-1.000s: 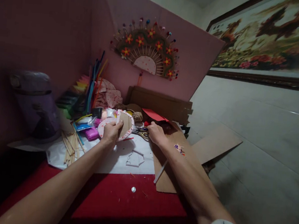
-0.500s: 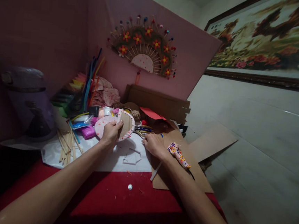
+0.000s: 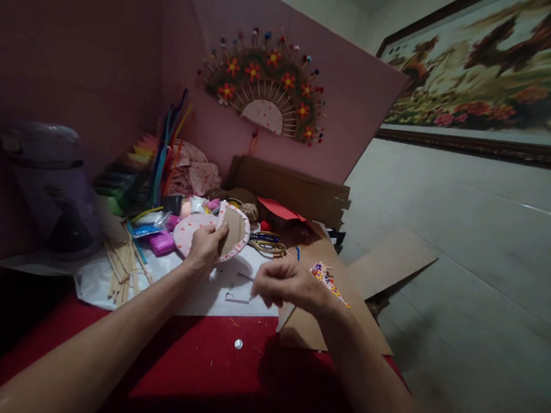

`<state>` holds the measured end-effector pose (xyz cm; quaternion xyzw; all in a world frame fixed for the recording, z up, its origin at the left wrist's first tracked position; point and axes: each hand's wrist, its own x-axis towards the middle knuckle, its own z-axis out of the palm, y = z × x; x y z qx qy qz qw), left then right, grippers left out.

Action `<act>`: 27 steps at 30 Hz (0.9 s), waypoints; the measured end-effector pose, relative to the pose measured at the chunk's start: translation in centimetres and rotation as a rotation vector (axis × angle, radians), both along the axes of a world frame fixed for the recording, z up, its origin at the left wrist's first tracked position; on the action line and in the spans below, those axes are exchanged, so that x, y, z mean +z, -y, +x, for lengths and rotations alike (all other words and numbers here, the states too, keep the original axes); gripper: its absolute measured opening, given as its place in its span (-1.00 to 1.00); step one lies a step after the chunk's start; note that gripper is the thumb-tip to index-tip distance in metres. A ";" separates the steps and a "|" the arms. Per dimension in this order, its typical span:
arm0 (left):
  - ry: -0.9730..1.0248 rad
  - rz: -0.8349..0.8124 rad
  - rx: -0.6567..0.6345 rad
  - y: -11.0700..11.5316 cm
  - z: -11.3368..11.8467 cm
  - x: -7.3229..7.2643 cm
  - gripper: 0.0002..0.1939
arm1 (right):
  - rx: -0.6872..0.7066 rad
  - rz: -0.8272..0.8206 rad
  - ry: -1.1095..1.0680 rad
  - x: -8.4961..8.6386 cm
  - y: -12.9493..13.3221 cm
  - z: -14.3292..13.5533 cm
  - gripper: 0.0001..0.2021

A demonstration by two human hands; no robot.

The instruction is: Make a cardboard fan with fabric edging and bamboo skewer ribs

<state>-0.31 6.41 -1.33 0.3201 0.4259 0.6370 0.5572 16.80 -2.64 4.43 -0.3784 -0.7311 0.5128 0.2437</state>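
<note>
My left hand (image 3: 207, 244) pinches, thumb against fingers, a dotted fabric piece (image 3: 236, 234) with a cardboard back, above the white sheet (image 3: 205, 288), near purple packets (image 3: 160, 243). My right hand (image 3: 292, 285) is loosely curled near the scissors (image 3: 268, 244) and the flat cardboard (image 3: 357, 316); I cannot tell whether its fingers hold anything.

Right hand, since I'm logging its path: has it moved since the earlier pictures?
Yes. Judged against the red sheet, the right hand has moved away from it, back toward the person.
</note>
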 end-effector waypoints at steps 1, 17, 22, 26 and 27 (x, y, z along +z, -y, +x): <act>0.001 0.013 -0.017 0.1 0.1 0.0 -0.64 | -0.132 0.088 -0.031 -0.3 -1.0 -0.1 -0.72; 0.067 0.065 -0.180 2.8 2.3 -0.4 -0.57 | -0.585 0.037 -0.576 -7.6 -6.0 -1.9 -0.53; -0.046 0.169 -0.187 3.2 2.7 -1.0 -0.62 | -0.581 0.011 -0.580 -7.4 -5.5 -2.1 -0.54; -0.213 0.271 -0.088 3.5 2.9 -1.1 -0.67 | -0.557 0.054 -0.533 -7.3 -5.1 -2.2 -0.57; -0.236 0.286 -0.065 3.6 3.0 -1.1 -0.67 | -0.570 0.086 -0.509 -7.4 -5.1 -2.2 -0.57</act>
